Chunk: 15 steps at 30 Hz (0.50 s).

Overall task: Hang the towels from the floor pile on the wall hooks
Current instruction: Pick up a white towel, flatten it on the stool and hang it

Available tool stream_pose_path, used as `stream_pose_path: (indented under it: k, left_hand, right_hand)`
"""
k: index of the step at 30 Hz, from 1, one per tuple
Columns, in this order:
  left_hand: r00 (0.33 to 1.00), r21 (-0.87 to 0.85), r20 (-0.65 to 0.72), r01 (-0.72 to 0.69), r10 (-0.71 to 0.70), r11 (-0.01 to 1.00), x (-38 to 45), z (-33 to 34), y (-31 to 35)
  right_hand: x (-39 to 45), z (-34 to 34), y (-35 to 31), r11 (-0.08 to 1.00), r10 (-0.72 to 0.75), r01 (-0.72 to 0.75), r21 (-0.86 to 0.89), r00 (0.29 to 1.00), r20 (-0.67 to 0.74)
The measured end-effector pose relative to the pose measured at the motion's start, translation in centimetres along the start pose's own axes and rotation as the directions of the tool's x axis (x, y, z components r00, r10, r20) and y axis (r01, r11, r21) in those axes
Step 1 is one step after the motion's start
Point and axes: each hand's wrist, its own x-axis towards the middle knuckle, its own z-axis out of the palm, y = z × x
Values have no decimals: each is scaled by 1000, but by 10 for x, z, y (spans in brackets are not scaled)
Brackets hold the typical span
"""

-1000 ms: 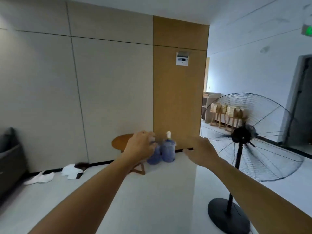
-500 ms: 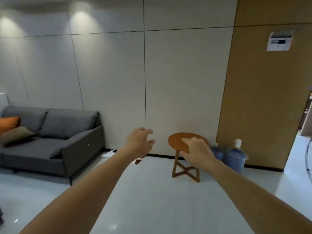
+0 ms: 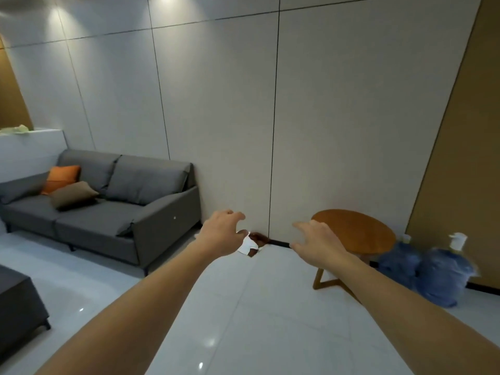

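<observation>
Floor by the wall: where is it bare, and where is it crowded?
Bare tile runs between the sofa and the round stool, up to the towels at the wall's foot. Right of the stool it is crowded: two water bottles stand side by side.

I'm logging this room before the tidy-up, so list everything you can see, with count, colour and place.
towels: small pile, white and brown, on the floor at the wall base, partly hidden behind the left hand
sofa: one, dark grey, left against the wall
cushions: two, orange and brown, on the sofa
side table: one, round, wooden, right of the towels
water jugs: two, blue, floor at far right
left hand: empty, fingers loosely curled
right hand: empty, fingers spread
</observation>
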Motion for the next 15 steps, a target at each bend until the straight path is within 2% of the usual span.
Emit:
stream_pose_path:
  k: [7, 15]
  left_hand:
    - [998, -33, 66, 4, -2, 999, 109, 19, -79]
    - [993, -26, 97, 67, -64, 997, 201, 45, -157]
  right_hand:
    - [133, 30, -19, 996, 70, -72, 60, 997, 35]
    - [250, 79, -42, 995, 62, -70, 74, 993, 104]
